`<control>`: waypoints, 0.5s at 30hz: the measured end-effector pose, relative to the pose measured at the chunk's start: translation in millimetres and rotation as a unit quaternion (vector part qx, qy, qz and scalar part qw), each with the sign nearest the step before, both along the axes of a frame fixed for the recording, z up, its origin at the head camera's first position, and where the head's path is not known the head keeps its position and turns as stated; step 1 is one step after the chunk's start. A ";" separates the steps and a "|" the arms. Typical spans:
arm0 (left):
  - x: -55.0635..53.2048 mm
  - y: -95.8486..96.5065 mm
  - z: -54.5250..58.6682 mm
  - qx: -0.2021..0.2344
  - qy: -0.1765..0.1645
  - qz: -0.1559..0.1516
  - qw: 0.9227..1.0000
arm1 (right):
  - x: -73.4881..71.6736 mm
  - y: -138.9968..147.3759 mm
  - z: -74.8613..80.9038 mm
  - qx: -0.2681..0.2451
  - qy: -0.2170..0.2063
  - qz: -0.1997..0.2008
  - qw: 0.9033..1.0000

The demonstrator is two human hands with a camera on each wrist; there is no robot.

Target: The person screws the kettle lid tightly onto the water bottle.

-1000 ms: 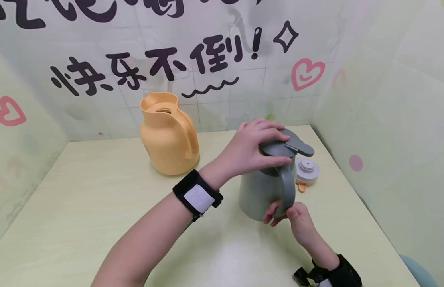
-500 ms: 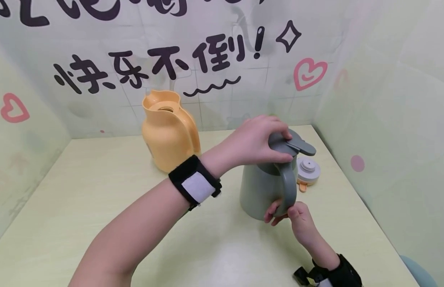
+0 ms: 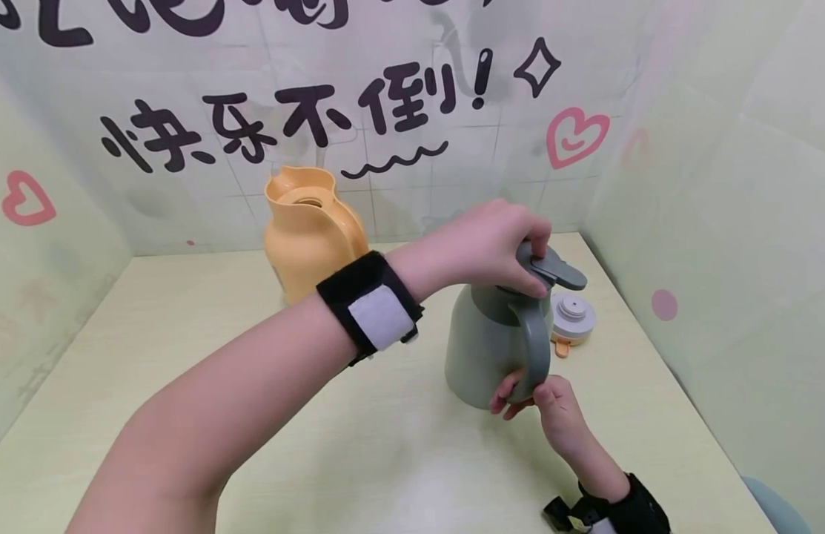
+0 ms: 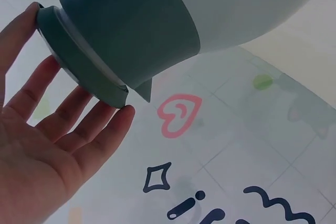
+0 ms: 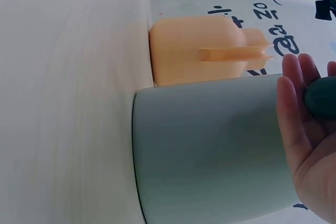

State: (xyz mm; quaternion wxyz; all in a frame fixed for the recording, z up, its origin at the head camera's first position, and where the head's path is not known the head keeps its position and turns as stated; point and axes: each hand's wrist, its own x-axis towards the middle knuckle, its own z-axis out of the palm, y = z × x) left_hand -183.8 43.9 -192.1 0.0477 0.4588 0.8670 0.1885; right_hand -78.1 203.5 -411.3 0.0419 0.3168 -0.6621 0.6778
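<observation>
A grey thermos jug stands upright on the right part of the table. My left hand reaches across to its top and grips the dark grey lid, thumb on the near side. In the left wrist view, fingertips sit spread along the rim of the lid, and a thin gap line shows between lid and collar. Low on the jug's handle, my right hand holds it between thumb and curled fingers. The right wrist view shows the jug's base against the tabletop.
An orange jug without a lid stands at the back left, partly behind my left forearm. A pale round stopper with an orange tab lies right of the grey jug. Printed walls border the table.
My left hand has shifted right and turned on the lid, its wrist rising and the elbow swinging out left. My right hand keeps its place on the handle.
</observation>
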 end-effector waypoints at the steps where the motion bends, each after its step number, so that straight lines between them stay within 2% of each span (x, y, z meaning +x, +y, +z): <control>1: -0.1 1.0 1.7 -0.011 -0.002 0.002 1.000 | -0.1 0.0 -0.2 0.000 0.001 0.001 1.000; 10: -1.9 9.6 12.2 -0.091 -0.022 0.016 0.995 | -0.4 0.5 0.5 0.002 -0.002 0.003 1.000; 15: -1.7 14.2 17.6 -0.125 -0.045 0.025 0.991 | 0.2 0.1 0.6 0.000 -0.004 0.006 1.000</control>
